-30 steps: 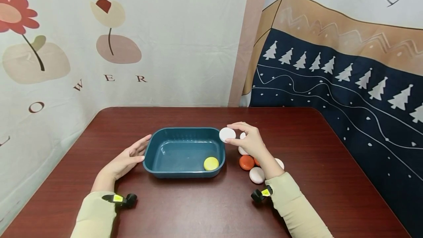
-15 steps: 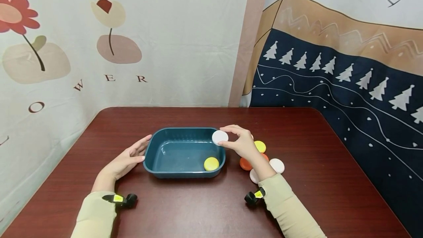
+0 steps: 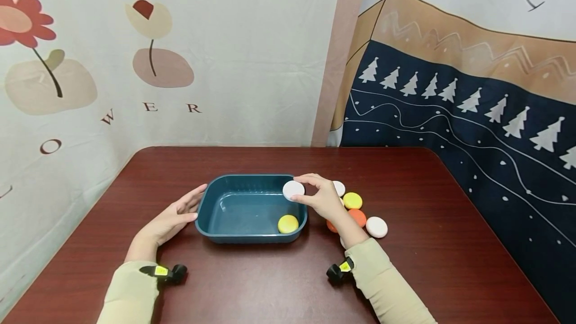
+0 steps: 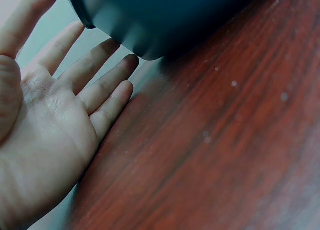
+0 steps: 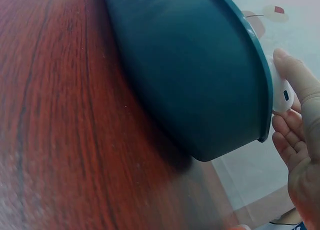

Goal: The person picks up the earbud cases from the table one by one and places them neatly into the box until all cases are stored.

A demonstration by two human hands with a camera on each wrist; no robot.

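My right hand (image 3: 325, 200) pinches a thick white disc (image 3: 293, 191) between thumb and fingers, over the right end of a dark teal rectangular bin (image 3: 252, 238). A small dark slot shows on the edge of the white disc (image 5: 283, 89) in the right wrist view, just past the bin's rim. Inside the bin, near its front right corner, lies a yellow disc (image 3: 288, 224). My left hand (image 3: 170, 221) rests at the bin's left end, thumb and fingertips at the rim. In the left wrist view its fingers (image 4: 95, 64) are spread and nearly straight beside the bin's wall.
Right of the bin, several loose discs lie in a cluster, partly behind my right forearm: a yellow disc (image 3: 353, 200), an orange disc (image 3: 358, 217) and a white disc (image 3: 377, 227) among them. Patterned cloths hang behind the brown wooden table (image 3: 252, 284).
My right hand has moved left and slightly down with the white disc, from the bin's right rim to over its inside. More of the loose discs show. The left hand stays put.
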